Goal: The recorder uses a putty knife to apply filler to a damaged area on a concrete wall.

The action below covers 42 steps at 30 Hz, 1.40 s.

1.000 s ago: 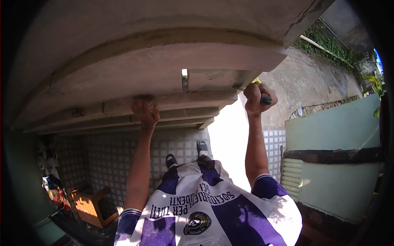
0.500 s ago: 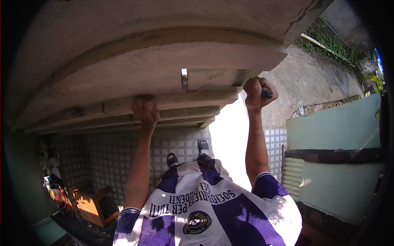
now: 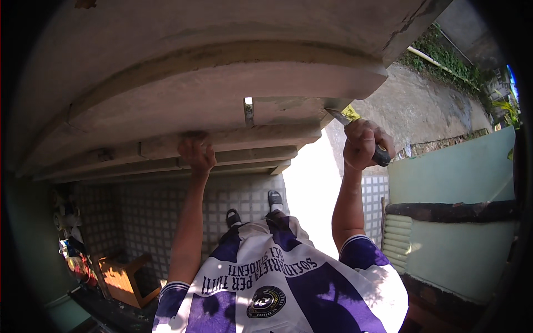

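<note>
My right hand [image 3: 366, 144] is closed around a dark-handled tool with a pointed metal blade [image 3: 337, 116]. Its butt pokes out below my fist, and the blade tip lies by the right end of the concrete wall [image 3: 183, 111]. A yellow patch shows next to the blade; I cannot tell whether it belongs to the tool. My left hand [image 3: 197, 152] has its fingers curled against a concrete ledge [image 3: 250, 135], partly in shadow. Between the hands, the wall has a narrow slot [image 3: 249, 111] with light coming through, and a greyish patch [image 3: 288, 111] beside it.
Lower ledges [image 3: 244, 155] stick out beneath. My sandalled feet stand on a tiled floor [image 3: 155, 205]. A wooden stool [image 3: 125, 280] is at lower left. To the right are a pale green wall [image 3: 455, 166] with a dark rail [image 3: 455, 211] and sunlit concrete ground [image 3: 422, 105].
My right hand has moved down and right, away from the wall's end, and turned so the blade now shows. The left hand keeps its place on the ledge.
</note>
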Available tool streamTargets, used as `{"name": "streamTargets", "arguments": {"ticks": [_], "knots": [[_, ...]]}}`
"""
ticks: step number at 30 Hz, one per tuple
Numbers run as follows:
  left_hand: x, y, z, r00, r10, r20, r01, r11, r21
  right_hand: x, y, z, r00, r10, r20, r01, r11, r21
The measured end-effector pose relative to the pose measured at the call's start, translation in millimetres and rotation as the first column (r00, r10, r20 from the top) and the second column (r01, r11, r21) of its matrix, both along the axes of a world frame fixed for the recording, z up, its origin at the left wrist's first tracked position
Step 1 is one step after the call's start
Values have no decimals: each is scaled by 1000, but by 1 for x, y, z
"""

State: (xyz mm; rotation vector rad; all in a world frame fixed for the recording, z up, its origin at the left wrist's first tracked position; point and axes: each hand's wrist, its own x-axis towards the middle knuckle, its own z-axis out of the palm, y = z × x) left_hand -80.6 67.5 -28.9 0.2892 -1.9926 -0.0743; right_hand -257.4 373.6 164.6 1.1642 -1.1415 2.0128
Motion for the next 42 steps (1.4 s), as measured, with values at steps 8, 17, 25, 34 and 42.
{"name": "streamTargets", "arguments": {"ticks": [8,17,25,34,42], "knots": [[4,-2,-8,999,-6,38,5,1000,10,-1,-10,6,997,-73,-19,72,997,-20],[3,-1,-7,999,26,25,-27,1000,7,-12,-26,-1,924,-326,201,268,926,267],[5,-2,-11,997,15,75,-19,999,51,-8,-9,-6,942,-333,48,322,933,161],[5,1,-10,999,17,30,-19,999,46,1,-2,6,998,-70,8,70,998,-9],[5,0,-9,996,4,85,-10,998,66,-19,-6,-18,952,-304,39,294,942,164]]}}
